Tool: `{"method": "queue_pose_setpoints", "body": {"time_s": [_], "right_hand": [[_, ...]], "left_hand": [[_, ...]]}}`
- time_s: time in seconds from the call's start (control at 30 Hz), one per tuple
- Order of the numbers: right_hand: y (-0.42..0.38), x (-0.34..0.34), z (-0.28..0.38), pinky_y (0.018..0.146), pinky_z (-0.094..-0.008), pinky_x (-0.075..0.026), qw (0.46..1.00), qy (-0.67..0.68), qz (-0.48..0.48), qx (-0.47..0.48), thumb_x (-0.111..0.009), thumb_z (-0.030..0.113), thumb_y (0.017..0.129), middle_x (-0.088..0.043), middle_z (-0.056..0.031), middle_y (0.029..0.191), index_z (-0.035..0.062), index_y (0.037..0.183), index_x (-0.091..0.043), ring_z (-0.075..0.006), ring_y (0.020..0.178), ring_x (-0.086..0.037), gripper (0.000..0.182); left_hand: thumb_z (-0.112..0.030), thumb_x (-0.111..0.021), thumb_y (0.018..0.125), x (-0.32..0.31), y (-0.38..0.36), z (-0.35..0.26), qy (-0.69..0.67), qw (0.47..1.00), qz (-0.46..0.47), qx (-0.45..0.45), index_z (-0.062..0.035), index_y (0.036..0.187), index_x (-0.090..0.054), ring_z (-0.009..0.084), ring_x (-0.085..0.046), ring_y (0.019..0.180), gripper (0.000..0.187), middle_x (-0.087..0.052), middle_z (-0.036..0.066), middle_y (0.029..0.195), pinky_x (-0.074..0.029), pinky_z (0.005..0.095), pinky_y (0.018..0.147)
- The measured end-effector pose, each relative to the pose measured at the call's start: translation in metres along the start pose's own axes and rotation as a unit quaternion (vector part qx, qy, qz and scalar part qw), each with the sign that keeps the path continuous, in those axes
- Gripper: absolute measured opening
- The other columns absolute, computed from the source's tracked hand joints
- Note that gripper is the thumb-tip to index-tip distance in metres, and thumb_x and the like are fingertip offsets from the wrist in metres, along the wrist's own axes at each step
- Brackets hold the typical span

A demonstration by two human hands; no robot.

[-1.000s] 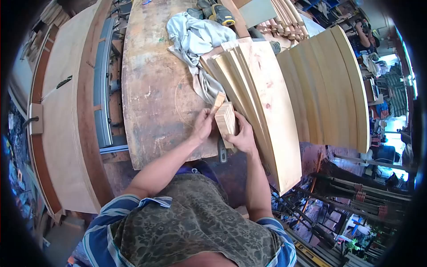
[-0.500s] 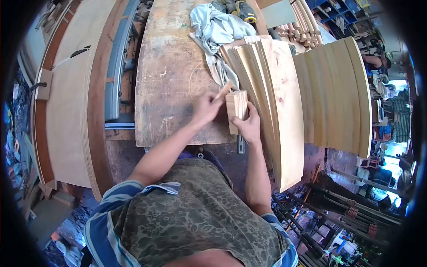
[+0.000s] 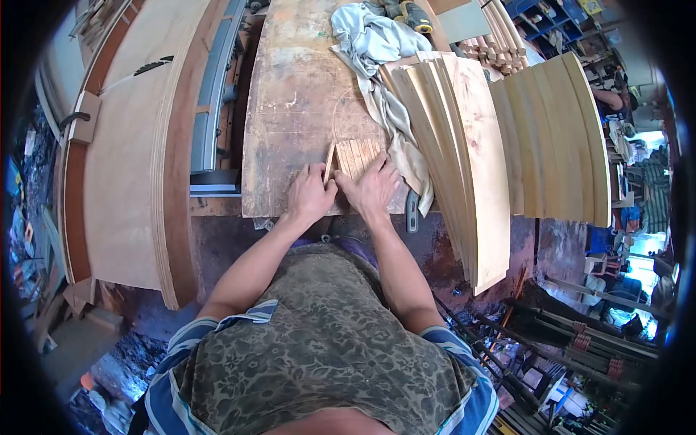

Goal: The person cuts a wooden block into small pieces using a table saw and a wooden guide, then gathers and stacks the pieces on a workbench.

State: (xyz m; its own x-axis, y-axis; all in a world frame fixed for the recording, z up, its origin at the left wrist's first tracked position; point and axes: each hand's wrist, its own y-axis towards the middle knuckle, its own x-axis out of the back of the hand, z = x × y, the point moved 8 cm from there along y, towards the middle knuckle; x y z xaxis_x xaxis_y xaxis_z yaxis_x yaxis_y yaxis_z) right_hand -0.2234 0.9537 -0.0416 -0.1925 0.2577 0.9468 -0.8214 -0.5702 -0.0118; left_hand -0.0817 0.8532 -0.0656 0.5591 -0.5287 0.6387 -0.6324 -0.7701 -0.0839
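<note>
A row of thin wooden strips [image 3: 357, 156] lies side by side near the front edge of the worn wooden workbench [image 3: 290, 94]. My right hand [image 3: 371, 191] grips the row, with its thumb at the near left corner and its fingers over the right side. One separate strip [image 3: 330, 159] stands slightly tilted at the left of the row, pinched in the fingers of my left hand [image 3: 310, 194]. Right of my right hand, a grey cloth [image 3: 391, 119] hangs over the bench edge. A dark, slotted handle-like piece [image 3: 412, 212] sticks out below it.
Curved wooden boards [image 3: 478, 167] lean in a stack at the right, with another stack [image 3: 558, 138] beyond. At the left is a plywood saw table [image 3: 130, 181] with a saw blade [image 3: 154, 65] standing up. A yellow-and-black power tool [image 3: 417, 18] lies at the back.
The wooden block-like bundle held by my right hand is now down on the bench as a row of strips. My left hand has brought its strip down against the row's left side.
</note>
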Motion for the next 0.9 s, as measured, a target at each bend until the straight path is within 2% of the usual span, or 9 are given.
{"method": "queue_pose_setpoints", "body": {"time_s": [0.2,0.27,0.3,0.37,0.4,0.53,0.67,0.83,0.9], "right_hand": [[0.004,0.000,-0.030,0.114,-0.0555,-0.039,0.997,0.069,0.041,0.011,-0.087,0.057,0.072,-0.051,-0.0356,0.139,-0.0125,0.151,-0.040,-0.0482,0.134,-0.047,0.115],[0.014,0.002,-0.043,0.106,-0.0452,-0.050,0.983,0.150,0.067,0.077,-0.085,0.040,0.083,-0.063,-0.0317,0.133,-0.0132,0.149,-0.046,-0.0361,0.124,-0.063,0.094],[0.020,0.007,-0.051,0.106,-0.0452,-0.050,0.983,0.151,0.068,0.076,-0.085,0.040,0.083,-0.063,-0.0317,0.133,-0.0132,0.149,-0.046,-0.0361,0.124,-0.063,0.094],[0.023,-0.004,-0.057,0.092,-0.0349,-0.057,0.905,0.365,0.214,0.039,-0.080,0.020,0.090,-0.073,-0.0227,0.119,-0.0113,0.148,-0.051,-0.0217,0.104,-0.072,0.072],[0.024,0.000,-0.063,0.087,-0.0366,-0.058,0.910,0.374,0.178,0.013,-0.078,0.014,0.085,-0.079,-0.0202,0.109,-0.0044,0.136,-0.066,-0.0234,0.097,-0.078,0.055],[0.031,-0.011,-0.066,0.089,-0.0375,-0.058,0.918,0.337,0.202,0.053,-0.078,0.015,0.084,-0.078,-0.0207,0.112,-0.0034,0.138,-0.065,-0.0248,0.101,-0.077,0.058],[0.036,-0.016,-0.071,0.079,-0.0338,-0.059,0.946,0.277,0.140,0.090,-0.086,0.019,0.083,-0.079,-0.0155,0.101,-0.0043,0.133,-0.068,-0.0176,0.088,-0.074,0.058],[0.034,0.004,-0.055,0.095,-0.0391,-0.056,0.925,0.315,0.205,0.057,-0.085,0.017,0.077,-0.078,-0.0217,0.113,-0.0016,0.131,-0.070,-0.0287,0.107,-0.075,0.060],[0.035,0.001,-0.056,0.095,-0.0390,-0.056,0.925,0.314,0.207,0.056,-0.085,0.016,0.076,-0.078,-0.0217,0.113,-0.0016,0.131,-0.070,-0.0285,0.106,-0.075,0.060]], "left_hand": [[-0.027,-0.073,0.091,-0.010,0.006,0.007,-0.037,0.997,0.066,0.010,0.0019,0.126,-0.063,0.0396,-0.068,0.110,0.047,-0.070,0.023,0.116,-0.054,0.0485,0.095],[-0.036,-0.074,0.091,-0.007,0.004,-0.003,-0.047,0.997,0.057,0.003,0.0043,0.127,-0.060,0.0452,-0.066,0.110,0.056,-0.066,0.029,0.120,-0.053,0.0516,0.097],[-0.036,-0.074,0.091,-0.011,0.005,-0.003,-0.046,0.997,0.058,0.004,0.0043,0.127,-0.060,0.0452,-0.066,0.110,0.056,-0.066,0.029,0.120,-0.053,0.0516,0.097],[-0.045,-0.077,0.090,-0.013,0.008,-0.006,0.011,0.999,0.034,0.000,0.0064,0.137,-0.053,0.0461,-0.065,0.117,0.074,-0.064,0.031,0.126,-0.052,0.0522,0.100],[-0.045,-0.077,0.090,-0.014,0.010,-0.009,0.013,0.999,0.034,0.003,0.0064,0.137,-0.053,0.0461,-0.065,0.117,0.074,-0.064,0.031,0.126,-0.052,0.0522,0.100],[-0.056,-0.078,0.086,-0.019,0.011,-0.013,0.069,0.994,0.063,0.048,0.0064,0.147,-0.044,0.0473,-0.061,0.125,0.093,-0.059,0.032,0.135,-0.050,0.0527,0.105],[-0.059,-0.080,0.083,-0.020,0.011,-0.020,0.098,0.986,0.088,0.101,0.0061,0.152,-0.037,0.0479,-0.057,0.130,0.104,-0.054,0.033,0.142,-0.048,0.0531,0.109],[-0.060,-0.080,0.082,-0.019,0.011,-0.020,0.096,0.986,0.090,0.099,0.0055,0.154,-0.033,0.0486,-0.055,0.132,0.107,-0.052,0.034,0.142,-0.047,0.0542,0.109],[-0.060,-0.080,0.083,-0.019,0.009,-0.019,0.100,0.985,0.093,0.106,0.0049,0.154,-0.033,0.0486,-0.055,0.132,0.107,-0.053,0.033,0.141,-0.048,0.0544,0.109]]}}
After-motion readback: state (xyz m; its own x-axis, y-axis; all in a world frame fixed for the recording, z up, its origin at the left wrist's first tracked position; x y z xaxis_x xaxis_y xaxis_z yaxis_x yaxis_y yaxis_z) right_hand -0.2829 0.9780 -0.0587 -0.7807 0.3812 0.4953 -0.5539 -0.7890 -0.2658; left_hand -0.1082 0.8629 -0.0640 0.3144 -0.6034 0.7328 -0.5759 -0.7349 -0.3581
